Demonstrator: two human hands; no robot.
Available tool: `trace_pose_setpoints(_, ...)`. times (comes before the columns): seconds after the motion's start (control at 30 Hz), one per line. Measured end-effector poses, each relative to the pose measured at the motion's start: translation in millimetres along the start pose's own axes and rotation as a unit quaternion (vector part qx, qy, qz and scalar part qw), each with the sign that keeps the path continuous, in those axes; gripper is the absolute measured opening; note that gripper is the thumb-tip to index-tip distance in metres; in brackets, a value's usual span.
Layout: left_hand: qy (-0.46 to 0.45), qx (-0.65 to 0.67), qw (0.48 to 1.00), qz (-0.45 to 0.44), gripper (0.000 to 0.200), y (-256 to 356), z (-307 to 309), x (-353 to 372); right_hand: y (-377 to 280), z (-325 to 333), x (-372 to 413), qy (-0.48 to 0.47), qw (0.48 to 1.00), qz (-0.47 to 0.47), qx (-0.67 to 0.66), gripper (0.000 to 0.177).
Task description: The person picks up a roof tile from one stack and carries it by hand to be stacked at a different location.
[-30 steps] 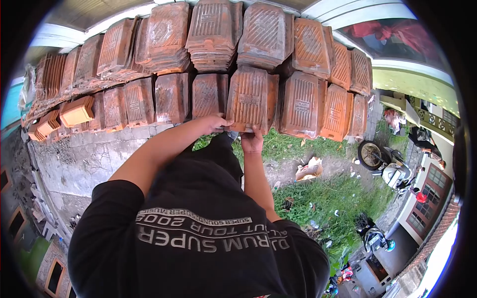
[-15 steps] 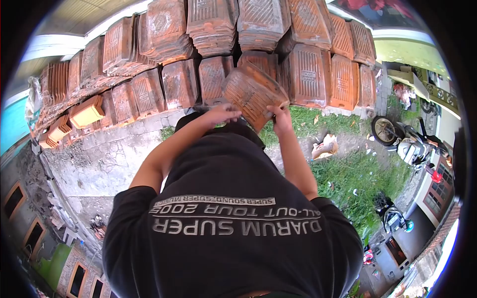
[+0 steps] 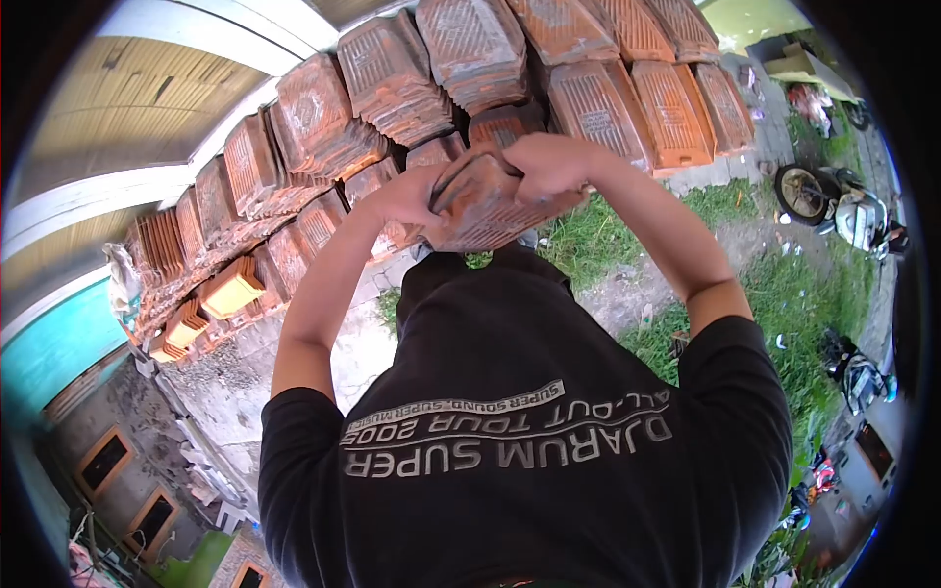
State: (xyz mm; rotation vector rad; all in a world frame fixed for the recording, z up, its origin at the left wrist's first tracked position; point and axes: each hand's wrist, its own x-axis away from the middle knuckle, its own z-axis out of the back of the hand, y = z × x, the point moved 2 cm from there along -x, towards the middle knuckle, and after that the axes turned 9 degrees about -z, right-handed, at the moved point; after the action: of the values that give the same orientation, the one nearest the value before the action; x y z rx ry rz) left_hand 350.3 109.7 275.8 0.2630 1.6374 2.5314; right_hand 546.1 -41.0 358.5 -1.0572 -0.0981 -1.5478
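Observation:
A reddish-brown clay roof tile (image 3: 487,211) with ridged grooves is tilted in front of my body, between my two hands. My left hand (image 3: 407,199) closes round its left upper edge, fingers partly hidden behind it. My right hand (image 3: 551,169) grips the right upper edge, thumb towards me. Right behind the held tile, a lower stack of roof tiles (image 3: 505,125) shows in part. Taller stacks (image 3: 470,51) of the same tiles stand close beyond my hands.
Stacked tiles run in two rows across the far side, with a few bright orange tiles (image 3: 231,288) at left. Grass (image 3: 676,211) and a pale concrete strip (image 3: 284,367) lie either side of me. A motorcycle (image 3: 853,211) is parked at right.
My left hand has moved onto the tile, which only my right hand held before. Both hands are now at its upper edge, and the tile has turned. The view has swung round.

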Motion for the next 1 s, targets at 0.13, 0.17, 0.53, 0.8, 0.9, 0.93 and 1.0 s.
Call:
trace_pose_setpoints(0.13,0.095,0.016,0.989,0.114,0.066,-15,-34,17,23,-17,-31,0.075,0.994,0.074,-0.016,0.04)
trace_pose_setpoints(0.17,0.087,-0.003,0.978,0.191,0.063,-13,-37,18,39,-30,-48,0.151,0.986,0.072,-0.006,0.043)
trace_pose_setpoints(0.53,0.122,-0.094,0.842,0.517,0.057,-122,-56,87,125,-249,-59,0.196,0.915,-0.147,-0.321,0.065)
trace_pose_setpoints(0.8,0.223,-0.006,0.811,0.541,0.046,-82,-24,110,150,-269,-112,0.134,0.911,-0.082,-0.38,0.064)
trace_pose_setpoints(0.9,0.261,0.194,0.808,0.492,0.055,-32,0,91,117,-216,-111,0.079,0.839,-0.013,-0.539,0.067)
trace_pose_setpoints(0.93,0.268,0.195,0.806,0.49,0.055,-18,4,89,97,-199,-106,0.014,0.749,-0.016,-0.662,0.069)
trace_pose_setpoints(1.0,0.375,0.321,0.777,0.391,0.054,11,14,75,75,-182,-116,-0.089,0.611,0.082,-0.782,0.072)
